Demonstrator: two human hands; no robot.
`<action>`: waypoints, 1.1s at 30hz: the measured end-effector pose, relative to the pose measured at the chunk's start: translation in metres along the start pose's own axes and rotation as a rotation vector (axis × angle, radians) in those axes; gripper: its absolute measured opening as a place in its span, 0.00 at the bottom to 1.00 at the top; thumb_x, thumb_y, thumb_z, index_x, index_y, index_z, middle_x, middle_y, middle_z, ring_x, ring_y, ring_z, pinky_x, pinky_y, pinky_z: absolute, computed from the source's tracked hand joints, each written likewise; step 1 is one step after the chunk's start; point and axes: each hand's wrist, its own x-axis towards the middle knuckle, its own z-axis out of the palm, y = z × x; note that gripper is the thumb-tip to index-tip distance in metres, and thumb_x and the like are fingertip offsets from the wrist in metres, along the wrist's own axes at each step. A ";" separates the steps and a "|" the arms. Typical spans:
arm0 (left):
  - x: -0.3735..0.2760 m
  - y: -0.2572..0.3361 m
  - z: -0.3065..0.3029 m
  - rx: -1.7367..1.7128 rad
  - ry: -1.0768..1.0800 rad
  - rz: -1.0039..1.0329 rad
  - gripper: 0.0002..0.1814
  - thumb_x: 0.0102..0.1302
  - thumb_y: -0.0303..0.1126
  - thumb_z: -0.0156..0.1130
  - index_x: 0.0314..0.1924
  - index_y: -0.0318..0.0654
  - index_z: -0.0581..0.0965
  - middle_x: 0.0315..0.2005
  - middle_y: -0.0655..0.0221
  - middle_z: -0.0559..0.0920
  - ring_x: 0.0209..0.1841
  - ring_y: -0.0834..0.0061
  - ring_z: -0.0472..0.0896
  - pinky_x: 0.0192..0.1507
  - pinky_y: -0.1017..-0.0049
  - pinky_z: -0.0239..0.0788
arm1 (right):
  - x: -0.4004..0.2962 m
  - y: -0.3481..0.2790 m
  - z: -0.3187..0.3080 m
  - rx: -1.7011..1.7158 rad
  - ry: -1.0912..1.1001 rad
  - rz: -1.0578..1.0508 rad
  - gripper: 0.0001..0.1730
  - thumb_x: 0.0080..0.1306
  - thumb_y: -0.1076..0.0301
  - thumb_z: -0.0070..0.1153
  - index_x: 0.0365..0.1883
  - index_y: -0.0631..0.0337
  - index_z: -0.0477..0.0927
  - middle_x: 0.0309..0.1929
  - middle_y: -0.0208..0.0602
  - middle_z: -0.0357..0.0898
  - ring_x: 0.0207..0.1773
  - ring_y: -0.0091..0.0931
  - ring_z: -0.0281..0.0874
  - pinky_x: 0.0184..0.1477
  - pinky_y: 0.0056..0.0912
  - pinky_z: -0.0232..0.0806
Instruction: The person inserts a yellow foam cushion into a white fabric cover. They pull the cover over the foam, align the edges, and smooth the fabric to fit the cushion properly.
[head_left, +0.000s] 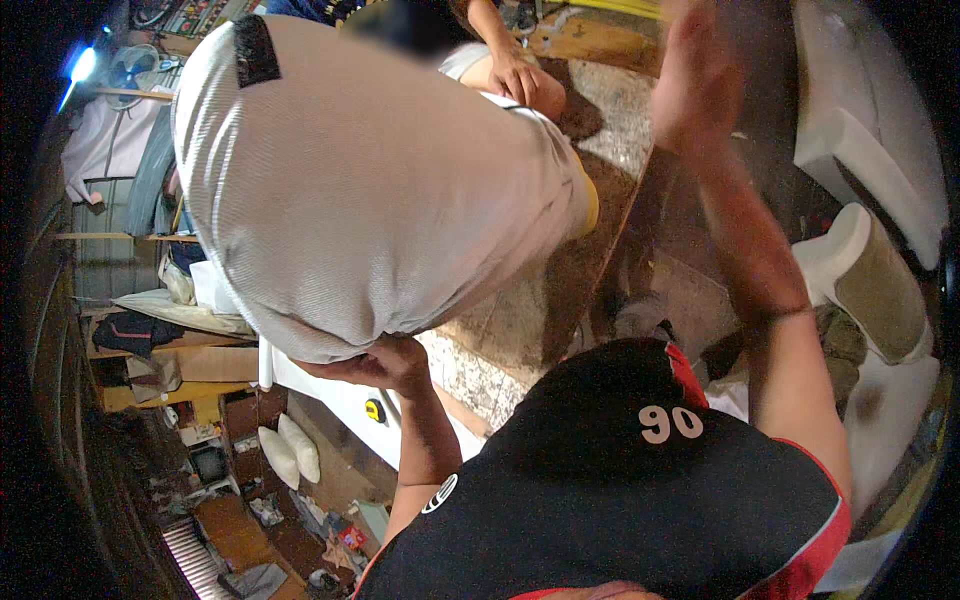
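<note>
A large cushion-like piece covered in light ribbed fabric stands tilted before me, with a dark patch at its upper left corner. Yellow material shows along its right end. My left hand grips the gathered fabric at the lower edge, its fingers partly hidden under the cover. Raised at the upper right, away from the cushion, my right hand is blurred by motion. Nothing shows in it, and the top frame edge cuts off its fingertips.
Across from me sits another person, one hand resting on a knee. A yellow tape measure lies on a white surface at lower left. Two white pillows lie beyond it. Pale upholstered pieces stand at right.
</note>
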 end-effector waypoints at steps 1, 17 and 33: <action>-0.003 -0.013 -0.006 0.005 0.030 -0.029 0.49 0.74 0.48 0.59 0.79 0.44 0.38 0.77 0.51 0.47 0.75 0.53 0.55 0.73 0.53 0.54 | 0.006 0.011 -0.001 -0.052 0.056 0.048 0.30 0.67 0.58 0.58 0.64 0.62 0.70 0.66 0.49 0.69 0.67 0.42 0.69 0.70 0.47 0.59; -0.168 -0.066 -0.229 -0.355 0.220 -0.659 0.29 0.77 0.30 0.53 0.73 0.44 0.56 0.74 0.59 0.61 0.71 0.58 0.65 0.71 0.54 0.59 | -0.254 0.053 0.192 0.194 -0.409 1.009 0.38 0.77 0.43 0.44 0.77 0.56 0.59 0.74 0.54 0.63 0.74 0.46 0.63 0.74 0.43 0.55; -0.099 -0.017 -0.057 0.347 -0.334 -0.462 0.18 0.68 0.39 0.68 0.48 0.31 0.79 0.45 0.54 0.82 0.48 0.59 0.80 0.52 0.64 0.70 | -0.248 0.018 0.208 0.601 -0.588 0.914 0.54 0.54 0.44 0.76 0.71 0.64 0.66 0.67 0.51 0.72 0.70 0.36 0.68 0.70 0.41 0.60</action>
